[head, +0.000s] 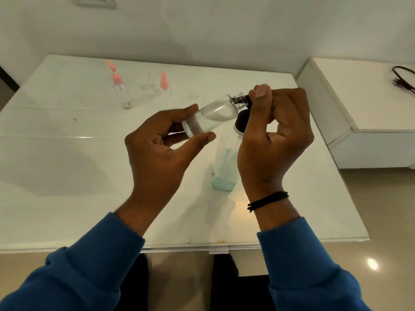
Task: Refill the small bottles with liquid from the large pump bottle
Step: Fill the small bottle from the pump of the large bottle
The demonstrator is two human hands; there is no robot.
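My left hand (161,140) grips a small clear bottle (211,116) by its base, tilted on its side with its open neck against the black nozzle of the large pump bottle (225,167). Clear liquid partly fills the small bottle. My right hand (274,129) is curled over the black pump head (242,118), thumb on top. The large clear bottle stands on the white table (67,153), with a little pale blue-green liquid at its bottom. Two more small clear bottles with pink pump tops, one (121,88) and another (165,86), stand further back.
A small clear item (148,86) lies between the pink-topped bottles. To the right stands a lower white unit (359,113) with a black cable (404,78) on it. A white wall runs behind the table. The table's near edge is close to my body.
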